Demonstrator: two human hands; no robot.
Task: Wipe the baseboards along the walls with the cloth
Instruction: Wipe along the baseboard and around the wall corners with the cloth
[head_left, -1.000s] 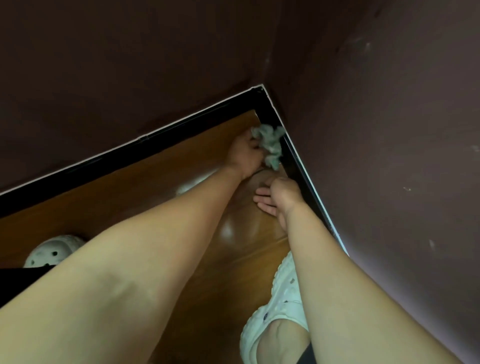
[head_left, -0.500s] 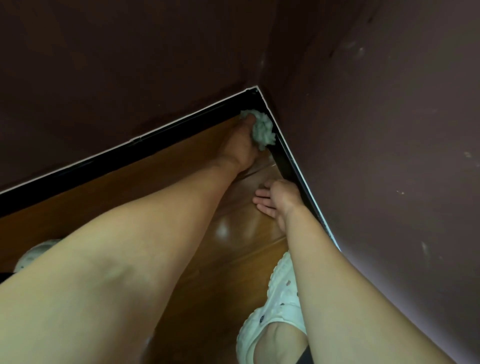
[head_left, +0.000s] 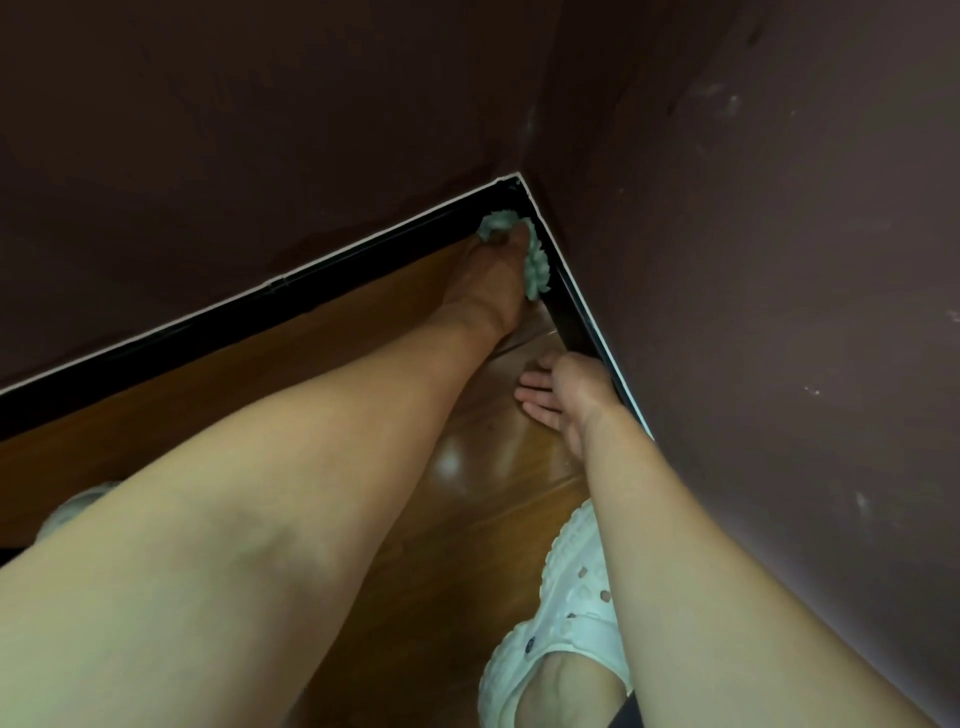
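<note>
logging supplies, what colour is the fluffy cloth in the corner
Pale green fluffy cloth, clearest in the head view.

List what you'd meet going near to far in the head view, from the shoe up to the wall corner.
white shoe → right hand flat on the floor → left hand holding the cloth → corner where the baseboards meet

Glossy brown wooden floor (head_left: 483, 519), white clog (head_left: 576, 608) standing on it, right hand (head_left: 563, 400) resting flat
</note>
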